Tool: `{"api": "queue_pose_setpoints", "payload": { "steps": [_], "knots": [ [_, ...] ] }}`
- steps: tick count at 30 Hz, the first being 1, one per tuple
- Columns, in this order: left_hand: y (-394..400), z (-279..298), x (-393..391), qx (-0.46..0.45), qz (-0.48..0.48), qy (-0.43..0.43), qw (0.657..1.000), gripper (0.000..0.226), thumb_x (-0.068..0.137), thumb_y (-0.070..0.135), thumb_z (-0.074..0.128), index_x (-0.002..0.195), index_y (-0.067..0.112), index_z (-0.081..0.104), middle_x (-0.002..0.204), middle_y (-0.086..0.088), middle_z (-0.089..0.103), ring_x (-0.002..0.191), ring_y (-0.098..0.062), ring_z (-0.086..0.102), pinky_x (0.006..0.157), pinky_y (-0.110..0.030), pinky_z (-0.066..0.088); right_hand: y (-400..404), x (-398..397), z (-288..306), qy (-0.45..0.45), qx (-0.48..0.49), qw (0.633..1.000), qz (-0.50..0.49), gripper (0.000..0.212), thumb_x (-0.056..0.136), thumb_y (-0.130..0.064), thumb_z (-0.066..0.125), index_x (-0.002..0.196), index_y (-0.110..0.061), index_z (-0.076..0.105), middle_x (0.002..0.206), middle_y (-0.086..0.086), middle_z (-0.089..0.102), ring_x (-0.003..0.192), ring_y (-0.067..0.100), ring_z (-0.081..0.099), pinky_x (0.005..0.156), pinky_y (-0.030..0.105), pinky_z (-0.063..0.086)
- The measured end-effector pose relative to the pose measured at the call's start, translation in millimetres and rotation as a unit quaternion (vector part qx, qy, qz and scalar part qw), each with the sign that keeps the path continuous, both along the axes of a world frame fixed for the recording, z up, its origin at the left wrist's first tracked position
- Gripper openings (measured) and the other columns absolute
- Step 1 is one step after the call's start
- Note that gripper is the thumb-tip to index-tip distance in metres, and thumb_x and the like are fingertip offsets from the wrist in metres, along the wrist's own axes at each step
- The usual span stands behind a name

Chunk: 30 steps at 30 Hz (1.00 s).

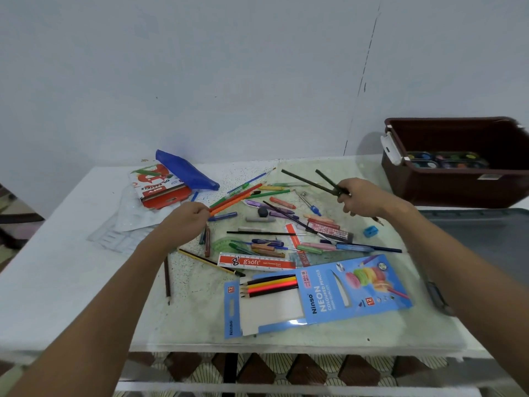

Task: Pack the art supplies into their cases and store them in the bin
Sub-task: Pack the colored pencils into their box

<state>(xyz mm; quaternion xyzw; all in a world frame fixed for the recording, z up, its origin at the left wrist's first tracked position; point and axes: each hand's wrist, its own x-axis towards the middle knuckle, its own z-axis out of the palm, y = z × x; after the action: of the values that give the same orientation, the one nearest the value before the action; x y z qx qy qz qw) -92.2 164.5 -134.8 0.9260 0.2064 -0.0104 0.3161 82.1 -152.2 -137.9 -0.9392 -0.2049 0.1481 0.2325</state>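
Pencils are being gathered: the left hand is pinching the near ends of an orange, red and green bunch, tips fanning out over the table toward the far right. The right hand is gripping two dark sticks, probably pencils or brushes, fingers curled round their ends, lifted above the clutter and splayed in a V.

Pencil case, blue cardboard, is lying open at the near middle with its tray slid out to the left; a few pencils are already sitting in the tray, the rest of it bare.

Doing it well, as a judgement: align each bunch parallel and tips one way before sliding it in, feed along the tray's length, and steady the light sleeve with the other hand so it is not skating.

Bin, brown, is standing at the far right with a paint palette inside. Crayon box and blue pouch are lying far left.

In the way: a ruler is lying just beyond the case, with crayons, pens, brushes, an eraser and a sharpener scattered between hands and case. Crayons are likely to roll if dragged across.
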Motion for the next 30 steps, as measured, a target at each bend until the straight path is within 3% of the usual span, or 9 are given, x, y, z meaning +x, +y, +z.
{"api": "queue_pose_setpoints", "payload": {
  "steps": [4,7,10,14,17,20,24,27,30],
  "knots": [
    [-14.8,-2.0,3.9,-0.111,0.099,0.035,0.988,0.033,0.096,0.026,0.036,0.089,0.006,0.062,0.073,-0.007,0.046,0.060,-0.017,0.039,0.054,-0.026,0.031,-3.1,-16.7,10.5,0.136,0.181,0.972,-0.070,0.009,0.098,-0.011,0.040,0.105,-0.007,0.044,0.086,0.010,0.057,0.063,0.019,0.054,0.057,0.031,0.053],
    [-33.8,-3.5,-0.4,-0.122,0.069,0.048,0.989,0.043,0.100,0.045,0.038,0.092,0.009,0.062,0.073,-0.005,0.047,0.061,-0.016,0.042,0.055,-0.027,0.036,2.8,-28.1,11.5,0.219,0.256,0.934,-0.119,0.016,0.097,-0.011,0.032,0.106,-0.009,0.045,0.072,0.005,0.043,0.055,0.014,0.036,0.047,0.028,0.038],
    [-43.6,-7.1,-7.0,-0.141,0.029,0.011,0.990,0.036,0.101,0.040,0.041,0.091,0.012,0.061,0.070,-0.006,0.050,0.058,-0.016,0.046,0.056,-0.031,0.042,5.3,-40.1,3.3,0.289,0.285,0.905,-0.131,0.023,0.093,-0.013,0.035,0.107,-0.007,0.052,0.064,0.000,0.033,0.050,0.012,0.026,0.043,0.025,0.025],
    [-59.4,-8.9,-24.6,-0.253,0.054,-0.030,0.966,0.025,0.100,0.029,0.048,0.096,0.010,0.065,0.075,-0.006,0.066,0.069,-0.017,0.064,0.073,-0.037,0.056,0.1,-65.9,-5.7,0.155,0.142,0.978,-0.013,0.020,0.097,-0.029,0.047,0.089,-0.012,0.055,0.065,-0.001,0.042,0.056,0.015,0.039,0.050,0.028,0.033],
    [-83.6,-10.3,-41.6,-0.379,0.108,-0.042,0.918,0.029,0.096,0.034,0.054,0.097,0.009,0.069,0.086,-0.005,0.069,0.085,-0.019,0.064,0.080,-0.039,0.056,-5.0,-82.5,-14.9,0.056,0.038,0.993,0.098,0.014,0.101,-0.029,0.042,0.089,-0.023,0.046,0.081,-0.004,0.051,0.071,0.014,0.049,0.061,0.030,0.036],
    [-111.0,-12.1,-53.5,-0.333,0.144,-0.031,0.931,0.029,0.093,0.039,0.057,0.097,0.015,0.072,0.076,0.004,0.059,0.074,-0.013,0.050,0.071,-0.029,0.044,-7.5,-93.6,-26.8,0.027,-0.027,0.987,0.159,0.013,0.100,-0.030,0.043,0.099,-0.019,0.051,0.089,-0.003,0.057,0.079,0.020,0.056,0.067,0.034,0.043],
    [-132.7,-18.2,-63.3,-0.310,0.165,-0.012,0.936,0.031,0.092,0.038,0.060,0.097,0.009,0.070,0.065,-0.002,0.047,0.061,-0.017,0.041,0.054,-0.029,0.039,-7.2,-100.0,-42.4,-0.035,-0.019,0.980,0.195,0.015,0.097,-0.030,0.052,0.091,-0.016,0.057,0.079,-0.002,0.056,0.072,0.019,0.053,0.054,0.025,0.034],
    [-139.6,-25.7,-72.9,-0.340,0.184,0.000,0.922,0.031,0.092,0.031,0.063,0.086,0.000,0.065,0.064,-0.006,0.044,0.051,-0.016,0.037,0.043,-0.024,0.030,-6.6,-100.3,-48.7,-0.086,-0.006,0.974,0.210,0.018,0.094,-0.029,0.056,0.099,-0.013,0.065,0.090,0.005,0.064,0.079,0.019,0.055,0.063,0.029,0.039],
    [-146.5,-33.3,-85.6,-0.354,0.206,-0.004,0.913,0.029,0.092,0.023,0.064,0.081,-0.004,0.063,0.062,-0.008,0.051,0.042,-0.015,0.046,0.039,-0.023,0.034,-9.3,-101.0,-50.5,-0.106,0.023,0.971,0.212,0.021,0.092,-0.029,0.060,0.102,-0.011,0.068,0.094,0.006,0.065,0.084,0.019,0.056,0.073,0.031,0.044]
  ]
}}
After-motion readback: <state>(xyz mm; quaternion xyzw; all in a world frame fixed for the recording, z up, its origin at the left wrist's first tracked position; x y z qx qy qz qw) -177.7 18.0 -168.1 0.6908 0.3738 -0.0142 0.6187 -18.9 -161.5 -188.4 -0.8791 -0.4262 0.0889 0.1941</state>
